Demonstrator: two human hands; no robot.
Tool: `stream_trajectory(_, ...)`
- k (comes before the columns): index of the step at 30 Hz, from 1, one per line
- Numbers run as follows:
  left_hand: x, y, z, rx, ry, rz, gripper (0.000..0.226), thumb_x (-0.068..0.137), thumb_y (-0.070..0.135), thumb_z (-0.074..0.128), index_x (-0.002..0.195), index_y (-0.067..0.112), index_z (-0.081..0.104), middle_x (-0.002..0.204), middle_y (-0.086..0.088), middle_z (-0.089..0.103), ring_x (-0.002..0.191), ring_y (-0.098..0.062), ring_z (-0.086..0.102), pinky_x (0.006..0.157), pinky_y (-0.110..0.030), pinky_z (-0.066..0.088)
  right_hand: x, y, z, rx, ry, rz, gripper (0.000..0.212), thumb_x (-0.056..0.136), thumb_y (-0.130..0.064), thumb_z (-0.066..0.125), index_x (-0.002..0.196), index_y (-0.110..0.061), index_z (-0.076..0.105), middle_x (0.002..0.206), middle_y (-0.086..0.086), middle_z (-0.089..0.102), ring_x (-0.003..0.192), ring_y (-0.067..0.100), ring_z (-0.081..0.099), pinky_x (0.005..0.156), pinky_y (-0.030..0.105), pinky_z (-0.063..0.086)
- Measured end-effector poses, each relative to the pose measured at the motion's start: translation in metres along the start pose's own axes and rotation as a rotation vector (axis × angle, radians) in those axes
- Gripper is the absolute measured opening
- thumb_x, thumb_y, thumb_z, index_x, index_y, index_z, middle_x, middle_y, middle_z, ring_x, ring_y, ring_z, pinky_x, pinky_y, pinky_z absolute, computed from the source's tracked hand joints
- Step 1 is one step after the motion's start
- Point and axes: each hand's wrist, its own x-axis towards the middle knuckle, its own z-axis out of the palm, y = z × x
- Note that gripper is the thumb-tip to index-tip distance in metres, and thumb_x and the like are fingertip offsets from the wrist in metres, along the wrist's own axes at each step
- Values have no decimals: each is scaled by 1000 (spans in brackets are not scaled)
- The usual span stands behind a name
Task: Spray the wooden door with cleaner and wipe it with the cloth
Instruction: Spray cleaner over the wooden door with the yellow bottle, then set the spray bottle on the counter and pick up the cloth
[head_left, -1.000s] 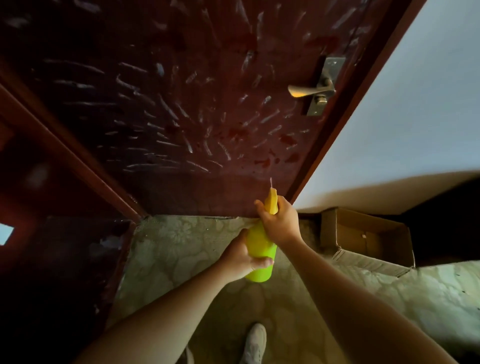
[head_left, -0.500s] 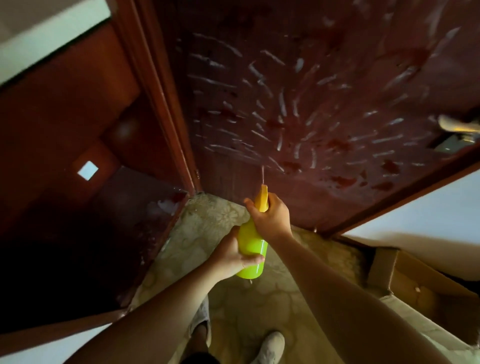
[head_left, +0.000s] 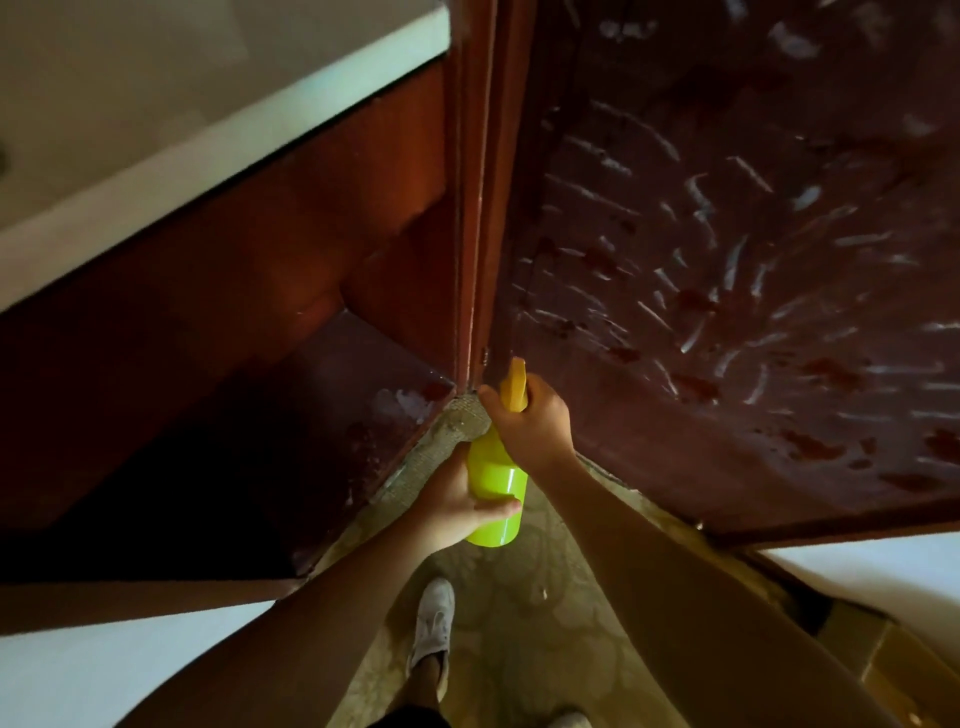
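The dark red wooden door (head_left: 727, 260) fills the upper right, streaked with white lines of cleaner and wet dark patches. I hold a lime-green spray bottle (head_left: 496, 488) with a yellow-orange nozzle head in front of the door's lower left corner, by the hinge edge. My left hand (head_left: 457, 501) wraps the bottle's body from the left. My right hand (head_left: 530, 426) grips the neck and nozzle head from above. No cloth is in view.
The red-brown door frame (head_left: 472, 208) runs up the middle, with wooden panelling (head_left: 234, 312) to its left. A patterned floor (head_left: 519, 623) lies below, with my white shoe (head_left: 434, 623) on it. A cardboard box (head_left: 872, 654) sits at lower right.
The view has swung left along the door, from the handle side to the hinge side. The handle has left the frame. Both hands keep the same hold on the bottle.
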Motion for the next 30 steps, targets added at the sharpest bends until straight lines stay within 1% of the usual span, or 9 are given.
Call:
stream_trajectory(2, -4, 4, -15, 5, 52, 39, 89, 62, 48, 84, 138, 24, 45, 129, 10, 59, 118, -2, 56, 102, -32, 45, 3, -10, 11, -6, -17, -20, 37, 79, -52, 73, 76, -19, 56, 68, -7, 59, 61, 7, 54, 56, 21, 38)
stream_trajectory(4, -9, 10, -27, -17, 80, 56, 89, 63, 46, 84, 139, 21, 45, 130, 6, 60, 120, -7, 57, 105, -38, 45, 6, -24, 18, -17, -21, -40, 37, 78, -51, 74, 79, -17, 59, 71, -5, 62, 66, 13, 59, 62, 27, 41)
stream_trajectory(7, -13, 23, -54, -41, 178, 74, 86, 64, 47, 83, 137, 17, 48, 130, 3, 61, 121, -9, 58, 107, -40, 44, 9, -64, 23, 18, -27, -140, 29, 79, -41, 76, 82, -19, 58, 77, -6, 62, 75, 17, 61, 69, 25, 38)
stream_trajectory(11, -33, 61, -119, -18, 361, 96, 81, 58, 52, 85, 124, 19, 53, 125, 4, 62, 114, -7, 60, 99, -37, 47, 8, -146, 31, 129, -76, -394, 27, 79, -35, 79, 95, -26, 58, 89, -6, 64, 88, 16, 62, 80, 23, 40)
stream_trajectory(16, -83, 106, -206, 15, 631, 200, 89, 55, 39, 91, 130, 20, 47, 128, 8, 55, 115, -6, 55, 94, -29, 48, -9, -261, 47, 234, -209, -659, 45, 70, -50, 74, 105, -25, 61, 92, -9, 64, 90, 11, 60, 77, 13, 40)
stream_trajectory(18, -103, 120, -240, 13, 740, 215, 85, 57, 32, 93, 127, 23, 47, 121, 11, 56, 109, -4, 56, 90, -27, 49, -17, -306, 58, 272, -262, -753, 54, 66, -60, 66, 109, -29, 61, 102, -8, 66, 96, 7, 61, 86, 19, 44)
stream_trajectory(21, -117, 140, -282, -11, 849, 257, 77, 59, 30, 93, 120, 25, 46, 113, 12, 59, 103, -5, 58, 82, -26, 50, -20, -361, 71, 310, -310, -844, 45, 70, -55, 67, 109, -35, 57, 107, -9, 66, 99, 4, 61, 88, 21, 46)
stream_trajectory(26, -103, 182, -329, 12, 893, 339, 79, 69, 31, 88, 131, 15, 42, 119, 8, 54, 109, -9, 55, 85, -28, 48, 2, -424, 71, 326, -301, -917, 34, 81, -41, 70, 111, -35, 56, 96, -15, 62, 87, -2, 59, 78, 11, 44)
stream_trajectory(30, -67, 216, -357, 31, 872, 341, 78, 73, 33, 85, 132, 12, 39, 118, 5, 52, 108, -15, 56, 85, -33, 49, 39, -454, 62, 299, -226, -916, 41, 84, -42, 67, 121, -26, 60, 103, -13, 64, 91, -1, 60, 81, 15, 43)
